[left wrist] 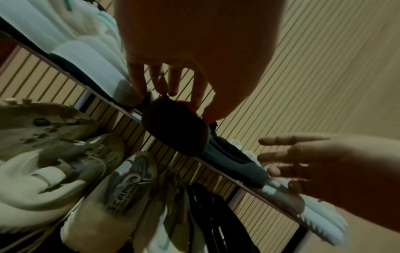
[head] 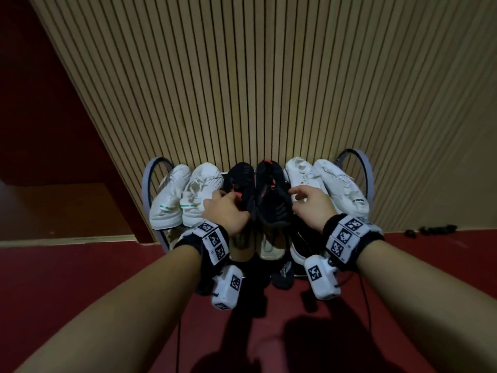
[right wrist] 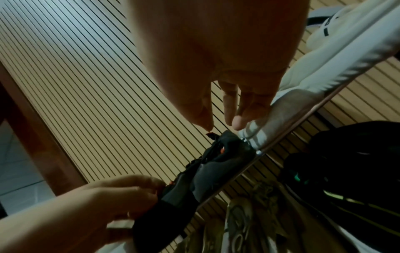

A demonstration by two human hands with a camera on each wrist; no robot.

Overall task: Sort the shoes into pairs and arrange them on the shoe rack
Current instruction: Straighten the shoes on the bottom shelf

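Note:
On the rack's top shelf (left wrist: 218,168) two black shoes with red accents stand side by side in the middle. My left hand (head: 228,196) grips the left black shoe (head: 242,176) at its collar, fingers and thumb pinching it (left wrist: 175,131). Just above the right black shoe (head: 271,200), my right hand (head: 298,195) hovers with relaxed, spread fingers and holds nothing. In the right wrist view its fingertips (right wrist: 237,124) hang just over that shoe's tongue (right wrist: 216,164). A white pair with green stripes (head: 168,203) is at the left, another white pair (head: 341,189) at the right.
A slatted wooden wall (head: 255,90) rises right behind the rack. Metal hoop ends (head: 368,170) bound the shelf on both sides. Several more shoes (head: 269,246) sit on the lower shelf. Red floor (head: 80,265) lies in front, with small dark items (head: 430,229) at the right.

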